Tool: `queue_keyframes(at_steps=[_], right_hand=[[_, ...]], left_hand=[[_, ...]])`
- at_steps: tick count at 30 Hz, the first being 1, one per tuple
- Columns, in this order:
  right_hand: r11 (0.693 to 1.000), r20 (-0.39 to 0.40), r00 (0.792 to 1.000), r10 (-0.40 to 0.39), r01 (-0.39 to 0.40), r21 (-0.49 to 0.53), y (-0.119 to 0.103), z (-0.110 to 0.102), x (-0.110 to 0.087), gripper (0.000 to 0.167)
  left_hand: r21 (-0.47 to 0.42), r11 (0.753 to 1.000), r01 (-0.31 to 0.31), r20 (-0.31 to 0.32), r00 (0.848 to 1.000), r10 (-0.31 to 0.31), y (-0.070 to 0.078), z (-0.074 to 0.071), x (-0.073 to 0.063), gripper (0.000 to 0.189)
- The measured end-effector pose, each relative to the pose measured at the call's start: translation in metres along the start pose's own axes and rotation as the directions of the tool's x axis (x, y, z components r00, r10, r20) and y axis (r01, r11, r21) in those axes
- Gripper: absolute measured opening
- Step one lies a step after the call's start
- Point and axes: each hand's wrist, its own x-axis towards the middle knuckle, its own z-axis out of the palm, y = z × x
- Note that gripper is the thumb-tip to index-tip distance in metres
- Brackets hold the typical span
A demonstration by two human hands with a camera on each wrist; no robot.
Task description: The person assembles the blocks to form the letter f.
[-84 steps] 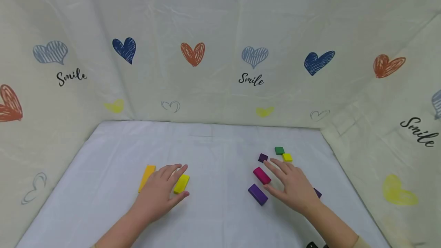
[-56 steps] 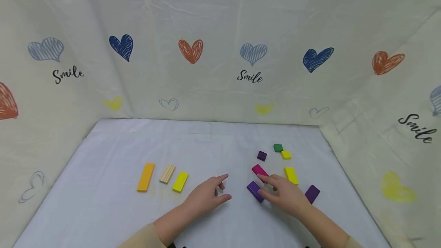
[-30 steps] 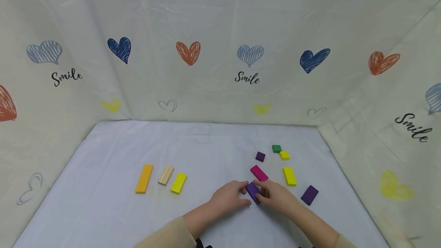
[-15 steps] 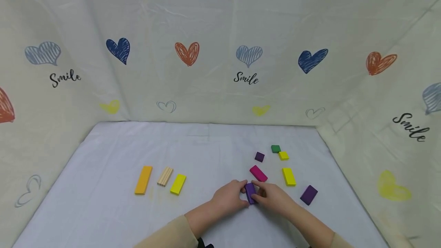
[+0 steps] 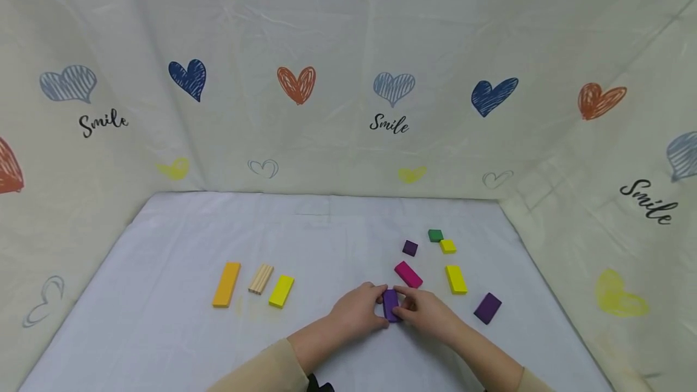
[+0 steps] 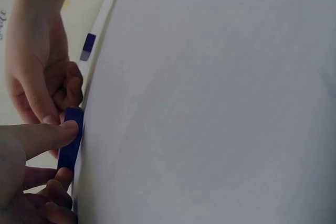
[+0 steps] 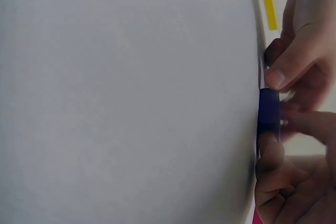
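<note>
A purple block [image 5: 390, 306] lies on the white cloth between both hands at the front middle. My left hand [image 5: 353, 311] pinches it from the left, thumb at the near end and fingers at the far end. From the right, my right hand [image 5: 430, 314] pinches the same block, its index finger at the far end and thumb on the near right side. In the left wrist view the left thumb lies over the purple block [image 6: 71, 148]. In the right wrist view fingers of both hands surround the purple block [image 7: 269, 109].
Just behind lies a magenta block [image 5: 408, 274], with small dark purple [image 5: 411, 248], green [image 5: 435, 235] and yellow [image 5: 448, 246] blocks beyond. Rightward are a yellow block [image 5: 456, 279] and a dark purple block [image 5: 487, 308]. Leftward lie orange [image 5: 226, 284], ridged wooden [image 5: 261, 279] and yellow [image 5: 281, 291] blocks.
Both hands came together at the purple block and took hold of it. It has shifted a little left and turned from slanted to nearly straight, pointing away from me.
</note>
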Motion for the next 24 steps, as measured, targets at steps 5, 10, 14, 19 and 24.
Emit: queue_keyframes(at_steps=[5, 10, 14, 19, 24], right_hand=[[0.998, 0.039, 0.998, -0.043, 0.042, 0.036, -0.005, 0.001, 0.0, 0.054], [0.994, 0.083, 0.993, -0.079, 0.071, 0.089, -0.013, 0.006, 0.004, 0.057], [0.988, 0.118, 0.987, -0.112, 0.098, 0.122, -0.022, 0.011, 0.009, 0.06], [0.984, 0.149, 0.977, -0.154, 0.138, 0.113, -0.034, 0.02, 0.014, 0.064], [0.98, 0.186, 0.964, -0.19, 0.175, 0.093, -0.047, 0.029, 0.016, 0.066]], left_hand=[[-0.001, 1.0, 0.006, 0.01, 1.0, -0.006, -0.01, 0.0, -0.001, 0.07], [0.007, 1.0, 0.017, 0.007, 1.0, -0.017, -0.024, -0.002, -0.006, 0.069], [-0.009, 0.999, 0.037, 0.015, 0.999, -0.037, -0.034, -0.009, -0.015, 0.069], [-0.019, 0.998, 0.053, 0.021, 0.998, -0.053, -0.047, -0.018, -0.028, 0.07], [-0.005, 0.998, 0.066, 0.023, 0.998, -0.066, -0.057, -0.027, -0.043, 0.07]])
